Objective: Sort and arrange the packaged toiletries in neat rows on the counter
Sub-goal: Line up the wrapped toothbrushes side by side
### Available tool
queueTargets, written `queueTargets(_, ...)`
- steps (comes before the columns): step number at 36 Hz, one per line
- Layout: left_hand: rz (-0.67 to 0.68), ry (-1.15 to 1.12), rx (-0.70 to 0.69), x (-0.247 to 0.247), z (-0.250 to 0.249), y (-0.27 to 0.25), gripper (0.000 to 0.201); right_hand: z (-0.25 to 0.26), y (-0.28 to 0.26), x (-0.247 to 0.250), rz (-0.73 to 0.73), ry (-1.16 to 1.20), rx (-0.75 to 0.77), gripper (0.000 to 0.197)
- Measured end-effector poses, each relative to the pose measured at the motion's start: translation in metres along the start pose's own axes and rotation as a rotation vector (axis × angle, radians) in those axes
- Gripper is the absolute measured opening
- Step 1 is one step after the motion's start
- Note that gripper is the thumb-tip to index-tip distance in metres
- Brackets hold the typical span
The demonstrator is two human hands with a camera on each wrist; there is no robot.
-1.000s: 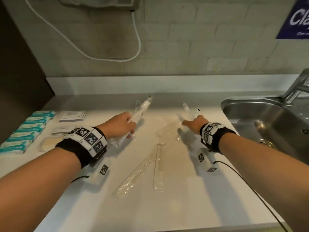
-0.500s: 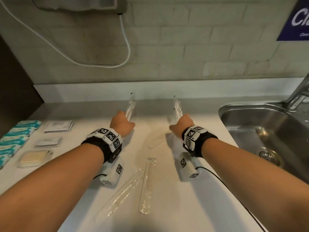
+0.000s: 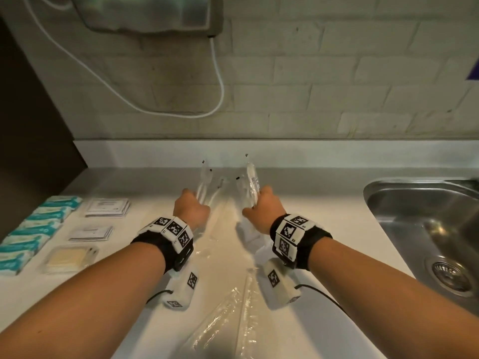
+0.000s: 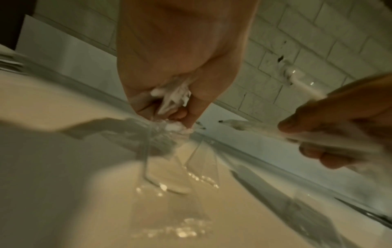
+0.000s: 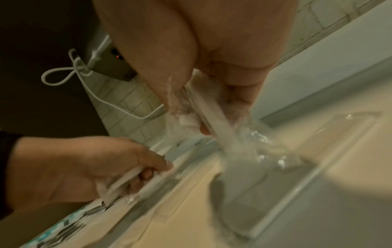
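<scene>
My left hand [image 3: 193, 208] grips clear-wrapped white toothbrushes [image 3: 205, 186] and holds them raised above the white counter [image 3: 324, 229], heads pointing at the back wall. My right hand [image 3: 261, 207] grips another bunch of wrapped toothbrushes [image 3: 250, 181] the same way, close beside the left. In the left wrist view my fingers [image 4: 182, 107] curl round the crumpled wrappers [image 4: 176, 97]. The right wrist view shows a white handle [image 5: 214, 117] running through my right hand, wrapper hanging below. Two more clear-wrapped items [image 3: 230, 317] lie on the counter near the front, between my forearms.
Teal packets [image 3: 33, 234] form a row at the left edge, with flat white sachets [image 3: 107, 207], [image 3: 90, 233] and a clear soap box [image 3: 70, 259] beside them. A steel sink [image 3: 427, 229] lies to the right. A white cable [image 3: 217, 73] hangs on the brick wall.
Both hands lifted their wrapped toothbrushes off the counter, moved toward the back wall and then drew closer together. The view tilted upward.
</scene>
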State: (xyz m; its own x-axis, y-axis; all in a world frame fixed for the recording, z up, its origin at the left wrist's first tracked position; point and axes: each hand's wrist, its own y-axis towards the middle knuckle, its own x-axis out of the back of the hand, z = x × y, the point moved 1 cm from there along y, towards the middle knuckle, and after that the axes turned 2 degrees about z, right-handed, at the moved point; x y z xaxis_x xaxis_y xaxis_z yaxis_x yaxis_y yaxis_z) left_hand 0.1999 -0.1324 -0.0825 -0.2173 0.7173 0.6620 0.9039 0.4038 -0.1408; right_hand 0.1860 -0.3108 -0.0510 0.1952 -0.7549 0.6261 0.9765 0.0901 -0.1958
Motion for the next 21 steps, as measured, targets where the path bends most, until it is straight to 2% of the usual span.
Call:
queueTargets(5,-0.023,-0.124,-0.038,0.033,0.021,-0.005,0.028,0.015,-0.005,-0.025,0.028,-0.011,0.023,0.042)
queueTargets(12,-0.003,-0.103,-0.026,0.077,0.067,-0.018,0.028,0.055,-0.014,-0.076,0.061,0.004,0.081,0.041)
queueTargets(17,0.021,-0.053,0.012,0.095,0.094,-0.024,0.023,0.071,-0.022,-0.113,0.113,0.001,0.049,0.044)
queueTargets(21,0.051,-0.033,0.015,0.102,0.109,-0.023,0.028,0.074,-0.025,-0.137,0.109,-0.024,0.002,0.047)
